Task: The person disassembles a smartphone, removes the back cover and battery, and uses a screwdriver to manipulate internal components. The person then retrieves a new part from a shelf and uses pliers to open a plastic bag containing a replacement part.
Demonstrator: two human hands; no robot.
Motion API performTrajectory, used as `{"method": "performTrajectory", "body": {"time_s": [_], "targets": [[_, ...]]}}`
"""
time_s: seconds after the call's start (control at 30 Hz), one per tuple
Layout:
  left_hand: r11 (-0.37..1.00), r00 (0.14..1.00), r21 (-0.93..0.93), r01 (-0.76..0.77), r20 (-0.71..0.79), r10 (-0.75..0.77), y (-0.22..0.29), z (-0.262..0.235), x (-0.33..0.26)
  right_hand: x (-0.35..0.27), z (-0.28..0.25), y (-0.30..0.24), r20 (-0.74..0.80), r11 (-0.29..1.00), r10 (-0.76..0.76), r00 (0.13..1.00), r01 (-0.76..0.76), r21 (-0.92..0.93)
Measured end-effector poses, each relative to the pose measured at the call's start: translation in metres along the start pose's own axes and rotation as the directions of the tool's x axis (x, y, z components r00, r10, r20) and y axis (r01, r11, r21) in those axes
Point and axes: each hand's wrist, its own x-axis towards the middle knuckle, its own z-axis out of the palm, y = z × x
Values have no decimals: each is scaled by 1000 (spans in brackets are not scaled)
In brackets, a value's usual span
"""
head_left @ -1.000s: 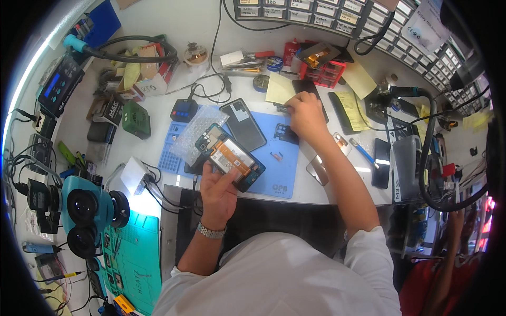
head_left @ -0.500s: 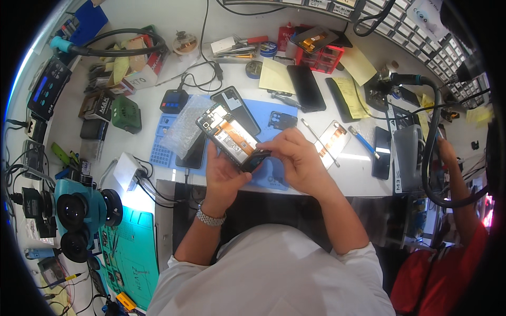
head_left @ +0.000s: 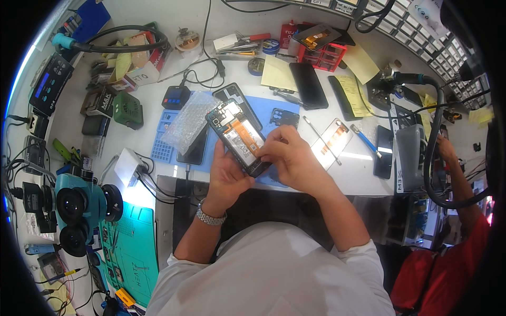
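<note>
An opened smartphone (head_left: 238,138) is tilted above the blue work mat, its battery, orange flex cable and circuit board exposed. My left hand (head_left: 226,176) supports it from below, fingers wrapped round its lower left edge. With fingers pinched, my right hand (head_left: 289,159) is at the phone's lower right part; whatever lies between the fingertips is hidden. Behind the phone lie a dark phone back cover (head_left: 238,101) and a sheet of bubble wrap (head_left: 185,122), which partly covers another phone (head_left: 194,151). A small black phone part (head_left: 284,118) rests on the mat beyond my right hand.
To the right are a phone panel with orange flex (head_left: 332,141), a blue-handled tool (head_left: 365,141) and dark phones. A microscope (head_left: 79,208) stands at the left above a green mat (head_left: 134,258). A co-worker's arm (head_left: 457,179) shows at far right.
The phone has turned a little more upright in my left hand. My right hand's fingers have shifted from its lower corner onto its right side; the dark piece seen at their tips is now hidden.
</note>
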Motion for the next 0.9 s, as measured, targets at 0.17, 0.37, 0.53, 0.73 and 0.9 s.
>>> {"method": "performTrajectory", "body": {"time_s": [0.17, 0.37, 0.53, 0.73, 0.9], "targets": [[1000, 1000, -15, 7, -21, -7, 2, 1, -1, -3, 0, -1, -17, 996, -44, 999, 42, -80], [1000, 999, -7, -3, -32, 2, 1, 0, -1, -8, -3, -7, 21, 980, -104, 994, 106, -171], [997, 989, -18, -73, -130, 70, -2, -1, -3, -11, -10, -16, -8, 980, 133, 991, -130, 153], [983, 987, 151, -109, -102, 125, -2, -1, -1, -11, 10, -11, -131, 834, 356, 925, -251, 491], [982, 987, 143, -124, -82, 136, -3, 4, -4, -12, 32, -4, -182, 692, 457, 871, -220, 687]]}}
